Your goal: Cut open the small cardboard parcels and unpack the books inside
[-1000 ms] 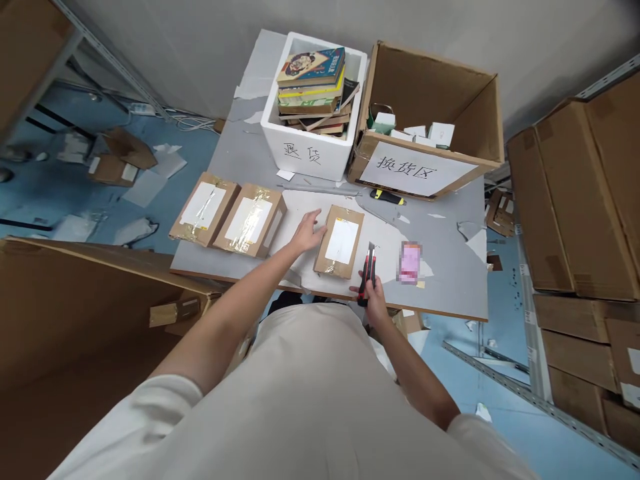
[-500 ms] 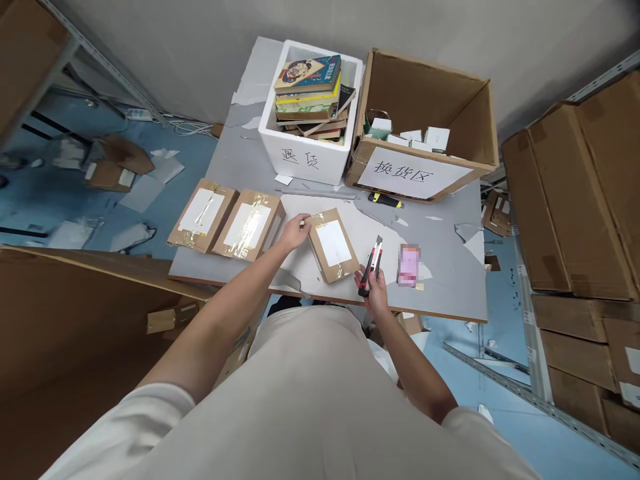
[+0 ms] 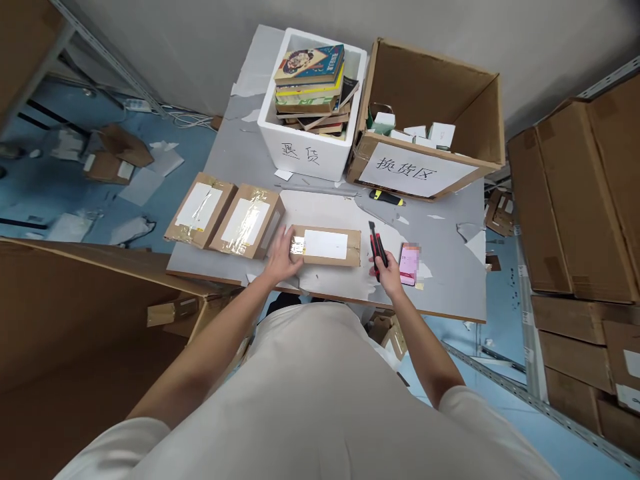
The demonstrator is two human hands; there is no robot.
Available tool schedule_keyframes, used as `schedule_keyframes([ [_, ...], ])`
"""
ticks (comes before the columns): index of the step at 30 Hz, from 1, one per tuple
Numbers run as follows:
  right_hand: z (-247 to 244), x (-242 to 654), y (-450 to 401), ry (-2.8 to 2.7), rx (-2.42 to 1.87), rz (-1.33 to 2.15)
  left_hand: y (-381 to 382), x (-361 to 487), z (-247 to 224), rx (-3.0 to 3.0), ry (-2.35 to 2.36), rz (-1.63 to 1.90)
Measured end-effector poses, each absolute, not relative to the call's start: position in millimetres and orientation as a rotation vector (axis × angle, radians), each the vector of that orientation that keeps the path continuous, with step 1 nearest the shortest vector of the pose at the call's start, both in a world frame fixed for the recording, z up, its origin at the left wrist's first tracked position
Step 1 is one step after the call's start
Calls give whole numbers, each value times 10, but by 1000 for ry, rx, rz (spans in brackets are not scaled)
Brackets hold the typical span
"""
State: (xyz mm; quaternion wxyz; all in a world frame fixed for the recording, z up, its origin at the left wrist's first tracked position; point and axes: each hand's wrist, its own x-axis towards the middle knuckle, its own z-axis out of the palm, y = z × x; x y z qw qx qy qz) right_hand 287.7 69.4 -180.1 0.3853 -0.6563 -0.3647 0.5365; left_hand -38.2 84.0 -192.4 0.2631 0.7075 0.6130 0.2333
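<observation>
A taped cardboard box (image 3: 354, 248) with a white label lies lengthwise across the table in front of me. My left hand (image 3: 283, 257) holds its left end, fingers at the far corner and thumb at the near one. In my right hand (image 3: 387, 270) is a red and black utility knife (image 3: 376, 245), its tip pointing away from me. The knife is just right of the box, apart from it. To the left, two more taped cardboard boxes, one at the far left (image 3: 183, 235) and one beside it (image 3: 226, 242), stand side by side.
A phone (image 3: 409, 261) with a pink screen lies right of my right hand. Behind are a white foam box (image 3: 305, 163) of books and a large carton (image 3: 493, 133) holding small boxes. A yellow and black cutter (image 3: 386, 198) lies before the carton. Cartons stand on the right.
The cardboard box has turned from a slant to lying lengthwise across the table. My left hand has moved down and left to its end; my right hand with the knife has shifted slightly right.
</observation>
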Motion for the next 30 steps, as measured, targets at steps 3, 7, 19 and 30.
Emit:
schedule_keyframes([
  [3, -1732, 2982, 448, -1033, -1754, 1454, 1066, -351, -1874, 2110, 1486, 377],
  [7, -1656, 2984, 309, -1110, -1790, 1485, 1186, -282, -1837, 2198, 1468, 227],
  [19, -1268, 2809, 355, -1873, -2215, 772, 1172, -194, -1935, 2189, 1557, 411],
  [30, -1351, 2792, 386, -1910, -2207, 800, 1172, -195, -1950, 2143, 1516, 491],
])
